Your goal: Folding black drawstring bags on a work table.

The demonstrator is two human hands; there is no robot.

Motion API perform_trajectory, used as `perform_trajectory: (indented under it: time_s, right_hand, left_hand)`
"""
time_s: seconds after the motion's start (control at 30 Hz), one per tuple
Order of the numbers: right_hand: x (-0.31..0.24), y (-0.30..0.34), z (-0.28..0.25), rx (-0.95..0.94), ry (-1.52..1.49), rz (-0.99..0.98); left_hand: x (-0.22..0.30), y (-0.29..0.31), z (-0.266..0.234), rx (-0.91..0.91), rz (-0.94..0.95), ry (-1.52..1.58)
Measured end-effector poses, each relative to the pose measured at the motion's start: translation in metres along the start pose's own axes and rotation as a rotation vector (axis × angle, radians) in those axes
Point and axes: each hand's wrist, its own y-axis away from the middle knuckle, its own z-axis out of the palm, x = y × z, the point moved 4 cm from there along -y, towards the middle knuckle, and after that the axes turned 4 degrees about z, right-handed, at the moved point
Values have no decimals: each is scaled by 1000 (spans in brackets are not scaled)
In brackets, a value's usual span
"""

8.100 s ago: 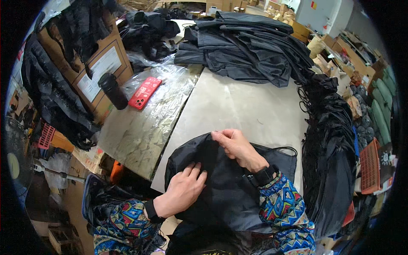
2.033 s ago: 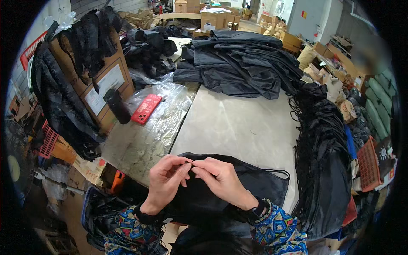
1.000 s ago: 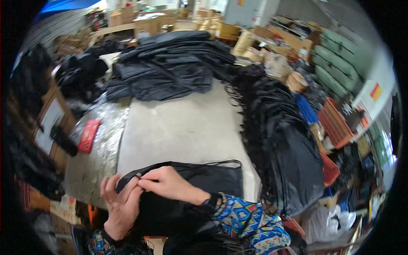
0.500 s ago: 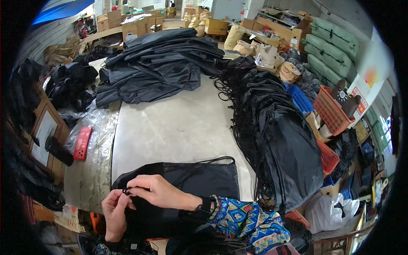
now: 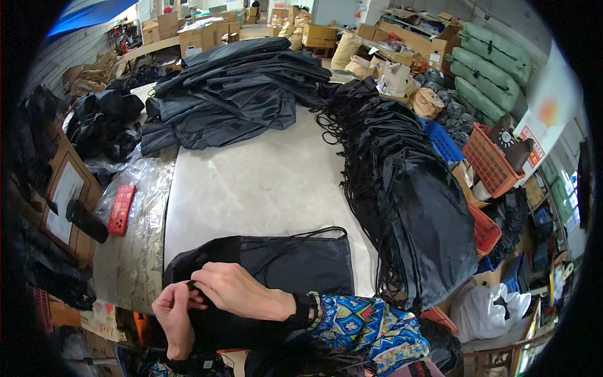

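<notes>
Pale and smooth, the counter [image 5: 251, 182] runs away from the person through a crowded storeroom, with cardboard boxes and green sacks [image 5: 496, 75] stacked along the far side. At the near edge of it lies a black drawstring bag [image 5: 295, 264], spread flat, its cord looping out along the top edge. Both hands meet at the bag's left end. The right hand [image 5: 235, 289], in a bright patterned sleeve [image 5: 364, 323], lies across the fabric with its fingers [image 5: 204, 276] curled down and pinched on the bag's edge. The left hand [image 5: 173, 314] comes up from below, its fingers closed on the same bit of fabric, touching those of the right hand. Further up the counter sits a broad heap of folded black fabric [image 5: 232, 94], and along the right side a long pile of black bags with loose cords [image 5: 402, 182] hangs over the edge. Left of the pale surface, crumpled clear plastic sheeting [image 5: 147, 188] covers the top, with a red phone [image 5: 121, 208] lying on it and a dark cylinder [image 5: 86, 221] just beside that. Orange-red plastic baskets [image 5: 493, 163] stand beyond the right-hand pile.
</notes>
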Motion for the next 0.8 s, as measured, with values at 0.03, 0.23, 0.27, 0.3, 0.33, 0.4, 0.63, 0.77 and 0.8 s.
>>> perform_trajectory:
  time_s: [0.03,0.23,0.27,0.3,0.33,0.4,0.63,0.77,0.8]
  right_hand:
    - [1,1,0,30,34,-19]
    - [1,11,7,97,18,75]
    - [1,10,9,92,10,73]
    - [2,10,7,100,-68,121]
    - [2,10,5,108,-146,169]
    - [12,11,4,23,-354,364]
    - [13,12,3,48,-376,423]
    - [16,11,0,98,-266,283]
    - [14,10,-2,84,-225,231]
  left_hand:
    - [0,1,0,6,-1,-3]
    - [13,5,7,-114,379,-414]
    - [10,4,6,-124,335,-358]
    - [11,3,4,-119,334,-360]
    - [9,1,3,-130,249,-305]
    - [7,-2,4,-144,112,-185]
    - [17,3,11,-44,429,-415]
    - [16,2,17,-97,351,-367]
    - [15,0,14,-95,355,-365]
